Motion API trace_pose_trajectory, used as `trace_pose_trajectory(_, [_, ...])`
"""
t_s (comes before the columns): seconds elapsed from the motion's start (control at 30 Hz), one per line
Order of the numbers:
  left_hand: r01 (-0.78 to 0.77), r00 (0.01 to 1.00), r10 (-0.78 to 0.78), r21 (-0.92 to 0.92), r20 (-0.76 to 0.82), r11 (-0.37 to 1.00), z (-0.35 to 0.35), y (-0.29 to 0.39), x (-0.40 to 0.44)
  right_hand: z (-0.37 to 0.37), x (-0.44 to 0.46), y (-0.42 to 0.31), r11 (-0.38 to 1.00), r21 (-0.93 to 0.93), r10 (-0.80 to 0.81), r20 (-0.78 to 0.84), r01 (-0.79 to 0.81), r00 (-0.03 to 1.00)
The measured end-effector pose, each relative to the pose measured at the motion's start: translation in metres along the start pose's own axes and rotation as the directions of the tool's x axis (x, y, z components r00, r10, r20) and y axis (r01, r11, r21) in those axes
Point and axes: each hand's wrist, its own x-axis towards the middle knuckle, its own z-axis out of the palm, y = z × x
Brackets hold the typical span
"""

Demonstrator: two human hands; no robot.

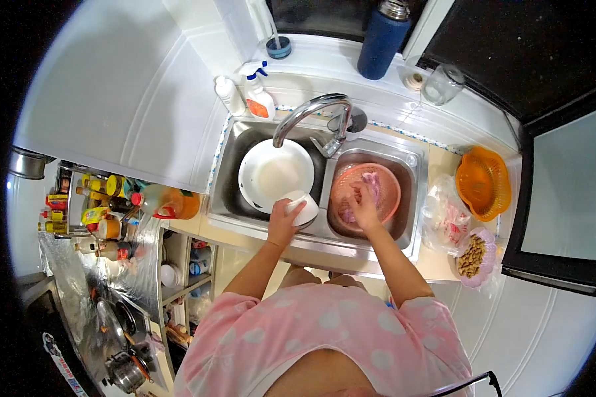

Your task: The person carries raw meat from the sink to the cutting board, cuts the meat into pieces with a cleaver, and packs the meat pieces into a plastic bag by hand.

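Observation:
My left hand point(283, 223) grips a small white bowl point(304, 209), tilted over the near edge of the left sink basin. Just beyond it, a white enamel basin point(258, 169) holds some cloudy liquid. My right hand point(364, 208) reaches into a pink plastic colander point(395, 187) in the right sink basin. Its fingers are curled on pinkish raw meat point(375, 185), part of which the hand hides.
A chrome faucet point(318, 102) arches over the left sink. Behind stand a spray bottle point(258, 99), a white bottle point(229, 96) and a blue flask point(381, 43). To the right are an orange basket point(470, 178), a plastic bag point(444, 215) and a scalloped bowl point(489, 255) of brown pieces.

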Motion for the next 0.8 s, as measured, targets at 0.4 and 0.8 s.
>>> trace_pose_trajectory(0.4, [0.462, 0.714, -0.484, -0.860, 0.506, -0.218, 0.047, 0.104, 0.085, -0.055, -0.029, -0.036, 0.492, 0.367, 0.580, 0.539, -0.790, 0.611])
trace_pose_trajectory(0.8, [0.758, 0.609, -0.351, -0.652, 0.712, -0.006, 0.093, 0.133, 0.115, -0.143, 0.028, 0.110, 0.056, 0.693, 0.782, 0.417, -0.719, 0.463])
